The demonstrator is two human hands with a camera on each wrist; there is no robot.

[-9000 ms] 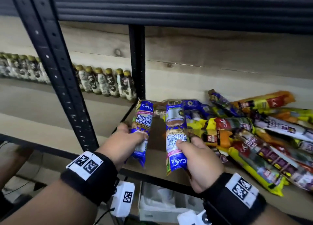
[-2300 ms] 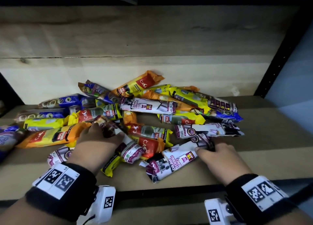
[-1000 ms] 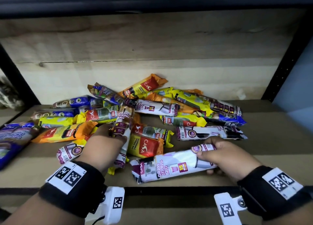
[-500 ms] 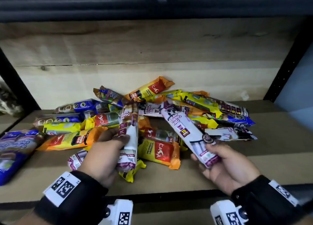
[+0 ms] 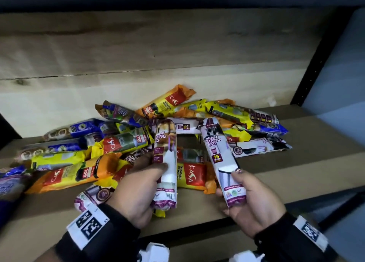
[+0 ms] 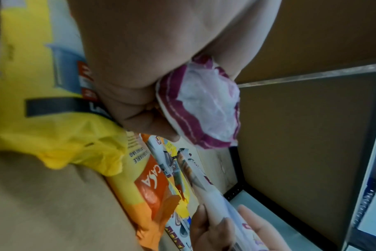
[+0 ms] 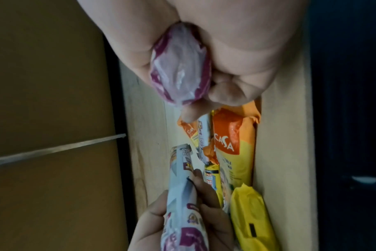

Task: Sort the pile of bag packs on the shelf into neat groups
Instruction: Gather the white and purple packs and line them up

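A jumbled pile of bag packs [image 5: 138,139] in orange, yellow, blue and white-purple wrappers lies on the wooden shelf [image 5: 296,173]. My left hand [image 5: 138,186] grips one white-purple draw string pack [image 5: 166,163] by its lower end, lifted upright in front of the pile; its crimped end [image 6: 200,105] shows under my palm in the left wrist view. My right hand [image 5: 248,198] grips a second white-purple draw string pack [image 5: 219,155], tilted slightly left; its end [image 7: 180,64] fills the right wrist view. Another white-purple pack [image 5: 92,196] lies under my left wrist.
A wooden back wall [image 5: 138,50] closes the shelf behind the pile. A black upright post [image 5: 316,64] stands at the right. Bare shelf board stretches right of the pile. Blue packs [image 5: 9,182] lie apart at the far left edge. The shelf's black front rail [image 5: 197,236] runs below my hands.
Both hands picked white-purple draw string packs out of the pile, lifted them and turned them upright; the right pack swung from lying flat to standing. The hands now hold them side by side.
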